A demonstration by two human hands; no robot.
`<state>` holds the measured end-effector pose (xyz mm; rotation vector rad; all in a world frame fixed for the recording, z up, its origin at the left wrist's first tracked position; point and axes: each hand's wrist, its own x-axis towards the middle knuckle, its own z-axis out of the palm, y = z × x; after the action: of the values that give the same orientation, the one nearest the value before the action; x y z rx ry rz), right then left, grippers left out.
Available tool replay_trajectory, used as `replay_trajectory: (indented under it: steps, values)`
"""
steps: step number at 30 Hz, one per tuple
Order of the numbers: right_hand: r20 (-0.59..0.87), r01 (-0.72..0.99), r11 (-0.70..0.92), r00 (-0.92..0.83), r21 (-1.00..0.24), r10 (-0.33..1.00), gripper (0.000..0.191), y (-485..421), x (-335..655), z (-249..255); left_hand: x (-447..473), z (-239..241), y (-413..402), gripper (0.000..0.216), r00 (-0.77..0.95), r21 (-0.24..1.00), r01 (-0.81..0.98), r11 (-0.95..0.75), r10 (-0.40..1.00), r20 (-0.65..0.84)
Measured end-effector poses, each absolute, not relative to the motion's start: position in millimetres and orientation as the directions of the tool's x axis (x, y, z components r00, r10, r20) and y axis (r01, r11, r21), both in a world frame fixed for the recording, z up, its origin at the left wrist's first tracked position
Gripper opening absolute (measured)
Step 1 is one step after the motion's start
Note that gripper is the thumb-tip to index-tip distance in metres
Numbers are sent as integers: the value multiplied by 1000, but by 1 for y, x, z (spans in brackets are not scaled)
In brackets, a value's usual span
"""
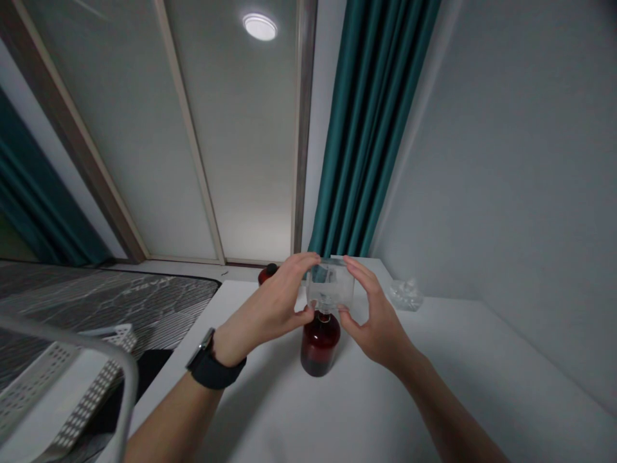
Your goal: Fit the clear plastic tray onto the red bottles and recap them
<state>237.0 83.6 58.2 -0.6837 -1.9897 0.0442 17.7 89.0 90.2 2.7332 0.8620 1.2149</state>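
Note:
A dark red bottle (319, 344) stands upright on the white table (337, 411). Just above its neck is a clear square object, like a glass stopper or small box (331, 288). My left hand (272, 302), with a black watch on the wrist, grips the clear object from the left between fingers and thumb. My right hand (373, 315) grips it from the right the same way. A second red bottle with a black cap (267, 272) peeks out behind my left hand.
A crumpled clear wrapper (406, 294) lies at the table's far right by the wall. A white perforated basket (62, 386) sits at lower left beside a patterned mattress (106, 302). Teal curtains (371, 128) hang behind the table.

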Motion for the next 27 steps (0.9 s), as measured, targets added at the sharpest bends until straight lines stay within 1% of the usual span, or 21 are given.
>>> replay_trajectory:
  steps: [27]
  values:
    - [831, 448, 855, -347, -260, 435, 76, 81, 237, 61, 18, 97, 83, 71, 552, 177, 495, -851, 465, 692]
